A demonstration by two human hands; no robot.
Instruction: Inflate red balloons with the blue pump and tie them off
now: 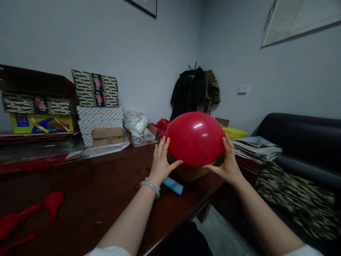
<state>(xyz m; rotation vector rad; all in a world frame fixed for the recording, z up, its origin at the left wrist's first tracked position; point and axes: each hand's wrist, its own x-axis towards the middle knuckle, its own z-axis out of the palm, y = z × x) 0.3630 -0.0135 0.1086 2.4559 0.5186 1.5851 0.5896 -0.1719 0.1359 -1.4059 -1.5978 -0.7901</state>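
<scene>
An inflated red balloon [195, 138] is held up between my two hands, over the right end of the dark wooden table. My left hand [162, 160] presses its left side with fingers spread and the thumb underneath. On the opposite side, my right hand [227, 161] cups the balloon the same way. Behind and below it, a brown cardboard box [190, 172] is partly hidden. A blue cylinder [173, 185] lies on the table by my left wrist. Several deflated red balloons [53, 202] rest at the table's left front.
Patterned cartons [99, 113] and a small cardboard box [108, 136] are stacked along the wall. A box with plastic bags and cups [138, 124] stands beside them. To the right are a paper stack [257, 147], a yellow basin [234, 133] and a black sofa [306, 142].
</scene>
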